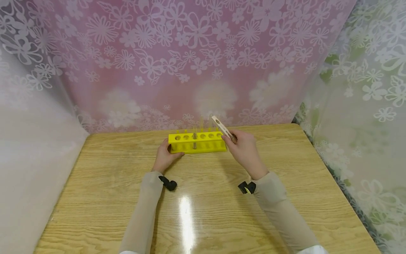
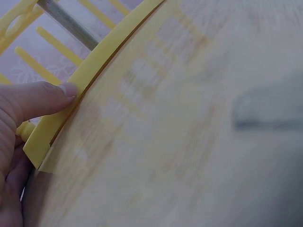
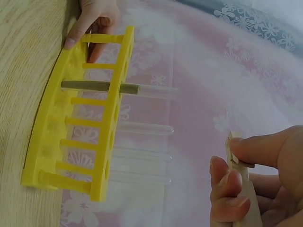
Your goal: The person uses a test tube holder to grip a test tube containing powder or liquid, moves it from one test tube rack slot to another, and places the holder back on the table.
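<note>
A yellow test tube rack (image 1: 209, 140) stands on the table. My left hand (image 1: 165, 155) grips its left end, with the thumb (image 2: 52, 97) on the front edge of the base. One test tube with dark grey contents (image 3: 97, 86) stands upright in a hole of the rack. Behind it, clear test tubes (image 3: 147, 127) sit upside down on the rear pegs. My right hand (image 1: 244, 148) holds a wooden test tube holder (image 1: 223, 128) by its rear part, above the rack's right end. In the head view, the holder's tip points up and left, near the clear tubes.
The wooden table (image 1: 203, 183) reaches back to a pink flowered curtain (image 1: 190, 70) just behind the rack. Pale flowered curtains hang at both sides. Black wrist cameras (image 1: 168, 183) sit on both sleeves.
</note>
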Tool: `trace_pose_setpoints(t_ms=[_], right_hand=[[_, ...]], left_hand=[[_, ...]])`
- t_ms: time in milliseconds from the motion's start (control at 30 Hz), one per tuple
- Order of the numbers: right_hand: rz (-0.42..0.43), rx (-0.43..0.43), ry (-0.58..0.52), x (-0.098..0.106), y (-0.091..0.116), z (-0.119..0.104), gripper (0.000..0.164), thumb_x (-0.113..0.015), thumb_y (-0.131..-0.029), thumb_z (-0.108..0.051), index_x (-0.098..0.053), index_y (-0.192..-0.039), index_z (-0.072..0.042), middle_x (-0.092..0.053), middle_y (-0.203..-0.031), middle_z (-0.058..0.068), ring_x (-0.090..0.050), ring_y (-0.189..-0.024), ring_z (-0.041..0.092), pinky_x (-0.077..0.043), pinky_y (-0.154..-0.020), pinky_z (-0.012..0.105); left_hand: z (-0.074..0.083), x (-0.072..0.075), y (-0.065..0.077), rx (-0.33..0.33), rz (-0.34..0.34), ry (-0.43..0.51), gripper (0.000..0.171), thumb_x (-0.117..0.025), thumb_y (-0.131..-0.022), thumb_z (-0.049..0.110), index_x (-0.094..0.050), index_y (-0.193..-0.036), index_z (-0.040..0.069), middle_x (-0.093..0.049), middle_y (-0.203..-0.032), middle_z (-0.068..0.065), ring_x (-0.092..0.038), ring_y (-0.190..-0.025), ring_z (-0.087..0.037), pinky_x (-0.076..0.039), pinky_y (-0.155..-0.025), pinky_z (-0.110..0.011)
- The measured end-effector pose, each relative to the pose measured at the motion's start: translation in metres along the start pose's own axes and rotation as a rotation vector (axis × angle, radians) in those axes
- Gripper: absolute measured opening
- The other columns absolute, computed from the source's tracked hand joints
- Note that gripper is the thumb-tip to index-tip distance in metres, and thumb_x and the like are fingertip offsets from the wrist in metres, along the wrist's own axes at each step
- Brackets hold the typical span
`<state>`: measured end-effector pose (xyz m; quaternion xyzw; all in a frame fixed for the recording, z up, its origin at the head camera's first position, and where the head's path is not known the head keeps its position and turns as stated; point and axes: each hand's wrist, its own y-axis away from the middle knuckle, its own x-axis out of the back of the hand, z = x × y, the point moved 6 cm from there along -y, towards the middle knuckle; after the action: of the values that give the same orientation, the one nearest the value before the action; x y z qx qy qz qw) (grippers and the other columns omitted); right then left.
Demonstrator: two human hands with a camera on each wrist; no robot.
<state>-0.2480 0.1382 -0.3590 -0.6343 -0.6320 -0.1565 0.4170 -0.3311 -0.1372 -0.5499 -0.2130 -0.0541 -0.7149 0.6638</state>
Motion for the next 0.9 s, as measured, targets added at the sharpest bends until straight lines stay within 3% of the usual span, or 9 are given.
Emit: trace_pose_setpoints(t_ms=[167,467,900], right_hand=[[-0.016,0.038,0.001,-0.005,-0.005,-0.002,0.026,-0.066,-0.097,-0.024,-0.07,-0.11,-0.002,-0.055,-0.062,0.001,-0.041,-0.044,0.016,-0.035,-0.042,0.03],[-0.06,0.031,-0.014,-0.007,-0.01,-0.005,0.024,-0.066,-0.097,-0.018,-0.07,-0.112,-0.001,-0.052,-0.062,0.003,-0.038,-0.044,0.017,-0.033,-0.041,0.029],[-0.075,0.117,-0.006,-0.011,-0.017,-0.014,0.007,-0.064,-0.096,-0.007,-0.066,-0.093,-0.001,-0.048,-0.06,0.004,-0.036,-0.044,0.017,-0.033,-0.042,0.03]], left_hand=[[-0.003,0.0,0.0,0.01,0.005,-0.008,0.065,-0.087,-0.076,0.012,-0.057,-0.134,0.011,-0.054,-0.131,-0.008,-0.055,-0.117,-0.027,-0.046,-0.102,-0.046],[-0.002,0.0,0.001,0.01,0.006,-0.031,0.065,-0.087,-0.076,0.014,-0.058,-0.134,0.011,-0.055,-0.131,-0.008,-0.055,-0.117,-0.027,-0.046,-0.102,-0.046],[-0.003,0.0,0.0,0.029,-0.004,-0.019,0.064,-0.087,-0.077,0.014,-0.058,-0.134,0.012,-0.053,-0.133,-0.008,-0.055,-0.118,-0.027,-0.046,-0.103,-0.046]])
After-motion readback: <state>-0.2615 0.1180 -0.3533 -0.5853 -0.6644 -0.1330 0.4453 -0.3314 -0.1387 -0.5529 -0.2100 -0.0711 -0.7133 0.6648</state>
